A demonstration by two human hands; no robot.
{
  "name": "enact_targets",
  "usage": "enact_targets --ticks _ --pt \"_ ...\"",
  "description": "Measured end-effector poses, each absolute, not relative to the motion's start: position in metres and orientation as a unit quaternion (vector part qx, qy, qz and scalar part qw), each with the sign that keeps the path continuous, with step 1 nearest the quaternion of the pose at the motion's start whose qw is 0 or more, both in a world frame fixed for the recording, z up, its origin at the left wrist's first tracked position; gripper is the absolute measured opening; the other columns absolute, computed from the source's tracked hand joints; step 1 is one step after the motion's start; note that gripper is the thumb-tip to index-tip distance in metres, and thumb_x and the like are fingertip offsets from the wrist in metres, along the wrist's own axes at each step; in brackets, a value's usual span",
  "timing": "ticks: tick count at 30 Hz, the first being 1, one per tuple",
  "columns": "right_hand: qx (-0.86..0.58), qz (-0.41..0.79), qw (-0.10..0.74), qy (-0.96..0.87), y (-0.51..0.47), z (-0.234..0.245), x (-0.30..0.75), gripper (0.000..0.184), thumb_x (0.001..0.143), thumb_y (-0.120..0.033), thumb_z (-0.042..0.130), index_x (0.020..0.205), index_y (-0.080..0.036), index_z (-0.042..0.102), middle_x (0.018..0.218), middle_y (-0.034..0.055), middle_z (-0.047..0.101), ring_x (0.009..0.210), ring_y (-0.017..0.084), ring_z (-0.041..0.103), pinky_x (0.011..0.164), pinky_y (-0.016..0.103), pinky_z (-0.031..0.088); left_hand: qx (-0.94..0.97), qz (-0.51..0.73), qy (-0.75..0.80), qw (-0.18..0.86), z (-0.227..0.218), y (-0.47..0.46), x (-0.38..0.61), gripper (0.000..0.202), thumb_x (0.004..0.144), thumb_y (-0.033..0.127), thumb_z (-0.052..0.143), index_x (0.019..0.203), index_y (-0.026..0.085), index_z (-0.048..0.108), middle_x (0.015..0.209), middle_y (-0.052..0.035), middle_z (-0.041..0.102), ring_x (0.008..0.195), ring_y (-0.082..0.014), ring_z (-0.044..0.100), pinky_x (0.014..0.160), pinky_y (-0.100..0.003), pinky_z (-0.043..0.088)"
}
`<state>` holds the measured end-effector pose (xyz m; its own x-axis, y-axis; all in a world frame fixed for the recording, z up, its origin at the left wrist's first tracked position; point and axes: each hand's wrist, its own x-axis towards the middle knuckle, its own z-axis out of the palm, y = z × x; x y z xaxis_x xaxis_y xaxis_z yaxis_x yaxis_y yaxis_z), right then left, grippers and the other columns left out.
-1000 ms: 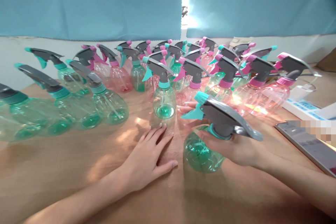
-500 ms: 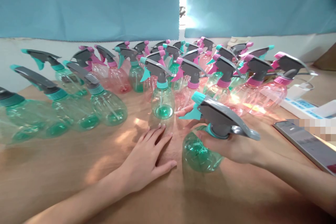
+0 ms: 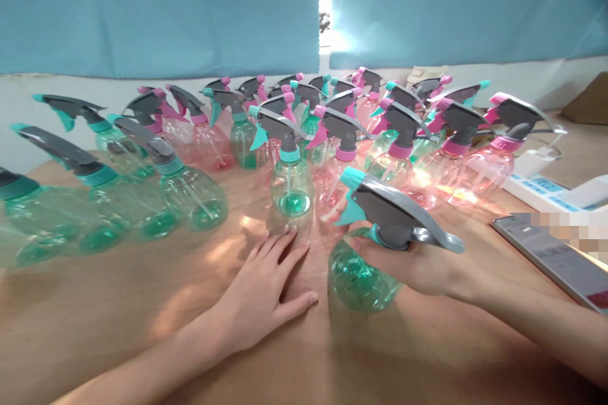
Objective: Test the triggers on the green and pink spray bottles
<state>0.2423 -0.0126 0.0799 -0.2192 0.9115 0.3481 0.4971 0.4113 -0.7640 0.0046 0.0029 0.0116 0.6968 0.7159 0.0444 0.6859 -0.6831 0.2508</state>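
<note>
My right hand (image 3: 413,264) is wrapped round the neck of a green spray bottle (image 3: 363,281) with a grey head and a turquoise nozzle and trigger. Its nozzle points to the left, and part of the bottle is hidden by my fingers and thumb. Flat on the wooden table (image 3: 199,354) lies my left hand (image 3: 261,291), fingers spread and holding nothing. Just beyond its fingertips stands another green spray bottle (image 3: 291,186) with a turquoise collar. A pink spray bottle (image 3: 336,180) is right beside that one.
Several more green spray bottles (image 3: 194,196) stand on the left, and pink ones (image 3: 494,168) on the right. At the right edge are a phone (image 3: 546,259) and a white power strip (image 3: 536,193). Blue curtains (image 3: 156,12) hang behind.
The whole view has shifted slightly. My right hand still grips the green spray bottle, and its fingers near the trigger have moved a little. My left hand stays flat on the table.
</note>
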Motion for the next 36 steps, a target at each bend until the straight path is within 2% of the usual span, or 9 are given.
enact_targets --ticks 3,5,9,11,15,19,25,31,36 --pt "-0.458 0.317 0.400 -0.727 -0.0112 0.0790 0.2428 0.024 0.070 -0.011 0.052 0.086 -0.025 0.063 0.079 -0.0016 0.071 0.067 0.015 0.068 0.060 0.024 0.056 0.915 0.061 0.384 0.107 0.0128 0.0028 0.0052 0.065 0.094 0.057 0.052 0.145 0.018 0.043 0.155 -0.0158 0.034 0.140 -0.0379 0.032 0.111 -0.059 0.028" --pt "-0.452 0.335 0.411 -0.717 -0.0114 0.0805 0.2419 0.021 0.070 -0.011 0.055 0.083 -0.025 0.064 0.073 -0.0027 0.068 0.072 0.016 0.069 0.064 0.024 0.058 0.915 0.054 0.385 0.105 0.0135 0.0028 0.0052 0.066 0.094 0.057 0.051 0.146 0.018 0.043 0.156 -0.0161 0.033 0.141 -0.0372 0.031 0.111 -0.059 0.028" --pt "-0.474 0.320 0.428 -0.700 -0.0137 0.0846 0.2382 0.016 0.069 -0.012 0.058 0.062 -0.026 0.056 0.049 -0.0055 0.055 0.056 0.017 0.065 0.050 0.025 0.055 0.915 0.060 0.386 0.105 0.0136 0.0029 0.0049 0.065 0.094 0.057 0.052 0.146 0.019 0.042 0.155 -0.0156 0.034 0.141 -0.0373 0.031 0.110 -0.058 0.030" --pt "-0.481 0.314 0.425 -0.699 -0.0146 0.0842 0.2375 0.012 0.070 -0.014 0.057 0.068 -0.026 0.061 0.055 -0.0039 0.061 0.058 0.019 0.067 0.050 0.027 0.056 0.915 0.065 0.385 0.106 0.0131 0.0028 0.0047 0.064 0.094 0.056 0.053 0.146 0.019 0.042 0.156 -0.0153 0.034 0.140 -0.0380 0.032 0.110 -0.059 0.030" --pt "-0.476 0.313 0.418 -0.707 -0.0146 0.0791 0.2393 0.024 0.074 -0.016 0.057 0.093 -0.026 0.068 0.072 -0.0008 0.071 0.070 0.022 0.071 0.057 0.030 0.059 0.915 0.070 0.383 0.109 0.0125 0.0027 0.0044 0.065 0.094 0.057 0.053 0.146 0.019 0.043 0.155 -0.0158 0.034 0.140 -0.0384 0.033 0.110 -0.059 0.031" --pt "-0.465 0.307 0.430 -0.710 -0.0137 0.0769 0.2396 0.029 0.074 -0.016 0.057 0.099 -0.026 0.068 0.074 -0.0010 0.074 0.072 0.023 0.073 0.058 0.029 0.060 0.915 0.062 0.384 0.104 0.0130 0.0025 0.0046 0.065 0.094 0.057 0.052 0.146 0.018 0.042 0.155 -0.0160 0.034 0.141 -0.0370 0.031 0.111 -0.058 0.030" --pt "-0.497 0.264 0.421 -0.711 -0.0139 0.0808 0.2379 0.009 0.071 -0.020 0.056 0.075 -0.024 0.063 0.065 0.0009 0.072 0.058 0.022 0.071 0.047 0.028 0.056 0.915 0.056 0.385 0.103 0.0134 0.0028 0.0051 0.066 0.094 0.058 0.051 0.146 0.018 0.042 0.155 -0.0161 0.034 0.141 -0.0361 0.031 0.111 -0.058 0.029" --pt "-0.478 0.307 0.440 -0.695 -0.0138 0.0847 0.2365 0.014 0.068 -0.017 0.056 0.078 -0.026 0.062 0.070 0.0002 0.072 0.065 0.021 0.073 0.052 0.026 0.059 0.916 0.050 0.385 0.104 0.0135 0.0028 0.0049 0.066 0.095 0.057 0.050 0.147 0.017 0.041 0.156 -0.0167 0.033 0.142 -0.0367 0.030 0.111 -0.059 0.029" --pt "-0.480 0.304 0.440 -0.695 -0.0125 0.0867 0.2350 0.015 0.068 -0.019 0.056 0.079 -0.025 0.065 0.071 0.0019 0.073 0.067 0.024 0.073 0.058 0.031 0.061 0.916 0.052 0.386 0.099 0.0128 0.0022 0.0044 0.066 0.094 0.057 0.051 0.147 0.019 0.041 0.156 -0.0154 0.033 0.142 -0.0360 0.030 0.112 -0.057 0.029"
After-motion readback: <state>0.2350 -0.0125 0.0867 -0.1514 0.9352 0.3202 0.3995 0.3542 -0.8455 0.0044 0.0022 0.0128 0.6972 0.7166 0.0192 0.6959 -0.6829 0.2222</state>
